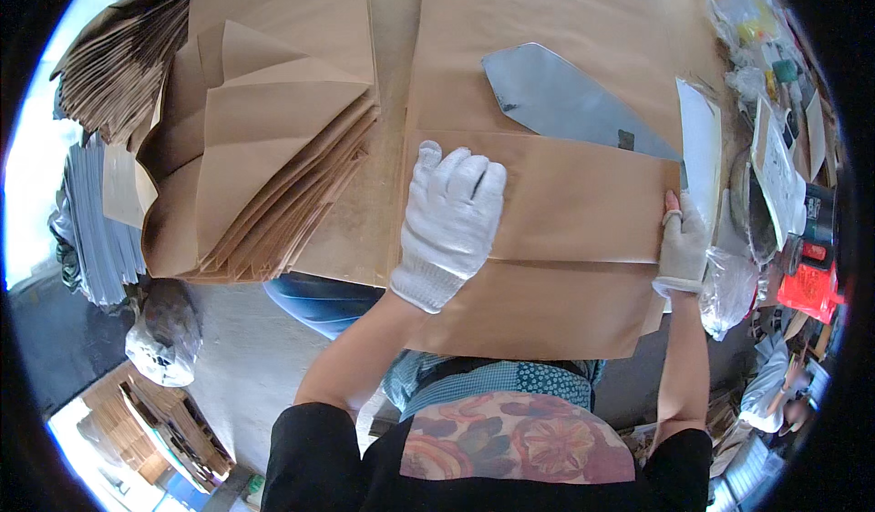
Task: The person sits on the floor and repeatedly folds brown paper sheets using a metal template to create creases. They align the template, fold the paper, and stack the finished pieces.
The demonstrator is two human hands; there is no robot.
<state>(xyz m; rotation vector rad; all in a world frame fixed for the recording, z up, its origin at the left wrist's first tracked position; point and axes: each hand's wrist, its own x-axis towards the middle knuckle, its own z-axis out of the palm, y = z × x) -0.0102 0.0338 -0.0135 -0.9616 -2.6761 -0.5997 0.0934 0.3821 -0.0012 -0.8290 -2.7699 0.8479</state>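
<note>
A large brown paper sheet [583,211] lies in front of me, with a band of it folded over. My left hand [451,216], in a white knit glove, rests on the left part of that fold with fingers curled in and thumb sticking up. At the right edge my right hand [684,243], also gloved, pinches the paper; a bare fingertip shows through the glove. A flat grey metal plate [574,93] with angled corners lies on the brown paper, its lower edge covered by the folded band. Its right tip ends just above my right hand.
At left stands a stack of folded brown paper [273,138], beside fanned dark paper edges [128,66]. White sheets [700,148] lie right of the paper. Plastic bags [729,284] and a red bag [809,289] crowd the right side. Another person [770,384] is at far lower right.
</note>
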